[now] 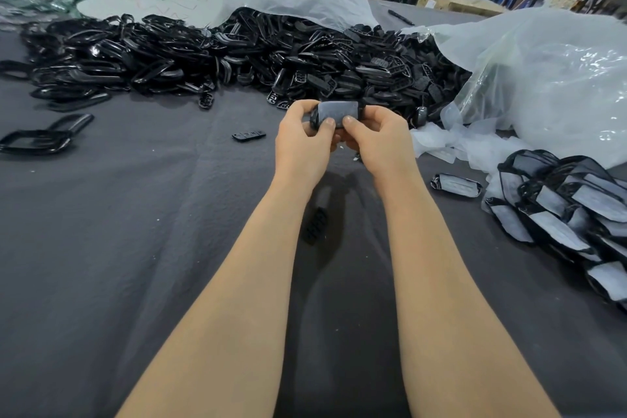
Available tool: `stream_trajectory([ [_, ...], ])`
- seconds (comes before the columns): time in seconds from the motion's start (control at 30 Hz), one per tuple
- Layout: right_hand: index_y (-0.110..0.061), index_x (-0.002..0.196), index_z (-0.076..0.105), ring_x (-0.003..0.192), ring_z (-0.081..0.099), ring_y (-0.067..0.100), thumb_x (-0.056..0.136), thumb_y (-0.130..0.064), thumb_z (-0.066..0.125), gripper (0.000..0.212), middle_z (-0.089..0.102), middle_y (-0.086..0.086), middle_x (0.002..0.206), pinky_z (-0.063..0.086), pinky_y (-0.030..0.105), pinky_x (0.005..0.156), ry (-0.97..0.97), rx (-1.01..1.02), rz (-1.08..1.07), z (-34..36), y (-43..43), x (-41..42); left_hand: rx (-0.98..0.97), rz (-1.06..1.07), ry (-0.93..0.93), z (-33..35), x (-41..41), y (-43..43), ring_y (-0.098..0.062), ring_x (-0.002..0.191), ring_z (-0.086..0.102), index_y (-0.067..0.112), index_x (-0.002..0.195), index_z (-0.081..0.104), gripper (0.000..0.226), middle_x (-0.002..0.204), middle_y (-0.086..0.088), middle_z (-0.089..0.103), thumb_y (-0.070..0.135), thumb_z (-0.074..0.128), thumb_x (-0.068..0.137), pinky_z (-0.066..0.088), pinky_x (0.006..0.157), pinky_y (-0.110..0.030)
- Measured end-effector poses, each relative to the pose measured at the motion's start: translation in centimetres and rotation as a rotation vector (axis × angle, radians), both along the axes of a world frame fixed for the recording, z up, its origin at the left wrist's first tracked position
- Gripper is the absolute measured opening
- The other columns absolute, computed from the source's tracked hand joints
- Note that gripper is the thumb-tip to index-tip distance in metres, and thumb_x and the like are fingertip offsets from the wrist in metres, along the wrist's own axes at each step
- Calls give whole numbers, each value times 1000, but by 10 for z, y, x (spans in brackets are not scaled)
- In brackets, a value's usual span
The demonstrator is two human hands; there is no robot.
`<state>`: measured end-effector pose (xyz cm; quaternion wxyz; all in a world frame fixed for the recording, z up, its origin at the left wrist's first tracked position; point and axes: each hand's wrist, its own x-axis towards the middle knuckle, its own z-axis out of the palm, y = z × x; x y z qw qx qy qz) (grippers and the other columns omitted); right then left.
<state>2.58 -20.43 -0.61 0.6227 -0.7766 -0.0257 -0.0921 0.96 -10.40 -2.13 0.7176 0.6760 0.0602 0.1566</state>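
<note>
The film-covered black shell (339, 112) was held above the middle of the grey cloth (135, 214), with the left hand (300, 142) and right hand (381, 142) curled round its ends, thumbs pressing. Uneven thumb pressure might have popped it loose into the far pile (220, 54).

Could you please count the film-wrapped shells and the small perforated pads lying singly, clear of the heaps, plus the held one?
Grey-film-wrapped black plastic shells: 2 (one gripped by the left hand and right hand, one lying on the dark grey cloth)
Small flat black perforated plastic pads: 2
Total: 4
</note>
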Motion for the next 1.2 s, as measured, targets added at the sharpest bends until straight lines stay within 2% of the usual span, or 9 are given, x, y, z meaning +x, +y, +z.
stream_trajectory([
  [0.27, -8, 99, 64, 64, 62, 4, 90, -4, 58, 11, 67, -1, 78, 47, 12, 56, 35, 71, -30, -1, 1, 2, -13, -16, -15, 0, -1, -2, 2, 63, 64, 22, 103, 54, 17, 81, 1, 68, 7, 51, 97, 55, 66, -18],
  [0.43, -17, 108, 56, 83, 63, 9, 87, -16, 67, 24, 64, -2, 94, 52, 17, 68, 31, 149, -53, 0, 2, 0, 60, -41, -28, 0, -1, -1, -2, 66, 65, 27, 100, 51, 21, 82, -2, 70, 6, 49, 97, 56, 71, -22],
  [0.57, -21, 97, 63, 100, 64, 22, 88, -14, 65, 11, 67, 6, 105, 55, 37, 87, -7, 42, -12, 0, 2, -1, 193, -62, -31, -1, -5, -3, -7, 72, 68, 35, 89, 44, 26, 84, -2, 71, 11, 51, 97, 56, 71, -23],
  [0.63, -18, 95, 65, 100, 64, 23, 89, -11, 63, 9, 68, 7, 103, 54, 40, 90, -31, -31, -4, 0, 1, -1, 232, -59, -26, -1, -6, -3, -6, 73, 68, 33, 85, 41, 26, 84, -1, 70, 13, 52, 97, 56, 71, -23],
  [0.77, -14, 97, 66, 91, 64, 16, 90, -9, 61, 10, 67, 2, 94, 55, 28, 81, -36, -93, 26, 0, -4, 0, 337, -64, -41, 0, -6, -3, -3, 73, 66, 28, 89, 43, 19, 81, 4, 68, 14, 52, 98, 52, 64, -15],
  [0.87, -20, 87, 67, 86, 65, 15, 89, -9, 61, 13, 68, 1, 88, 55, 29, 79, -8, -74, 48, 0, -6, -1, 391, -77, -67, 0, -7, -3, -4, 73, 66, 24, 97, 44, 12, 78, 6, 66, 15, 51, 98, 49, 61, -12],
  [0.97, -25, 80, 65, 85, 64, 15, 88, -10, 62, 17, 68, 0, 84, 54, 29, 78, 7, -39, 58, 1, -6, -1, 409, -82, -84, 0, -8, -2, -9, 74, 67, 23, 97, 44, 10, 78, 4, 68, 15, 50, 99, 50, 62, -16],
  [1.13, -21, 80, 65, 69, 61, 7, 86, -7, 63, 15, 65, -4, 73, 45, 13, 55, 59, 84, 59, 1, -6, -2, 432, -102, -89, -1, -8, -2, -19, 77, 69, 23, 99, 45, 10, 80, -2, 70, 13, 50, 98, 55, 71, -32],
  [1.2, -20, 80, 64, 66, 60, 5, 86, -6, 63, 16, 64, -4, 72, 45, 14, 53, 78, 115, 59, 1, -6, -2, 429, -109, -87, -1, -8, -3, -18, 76, 68, 24, 98, 45, 11, 78, 0, 70, 14, 50, 98, 55, 70, -30],
])
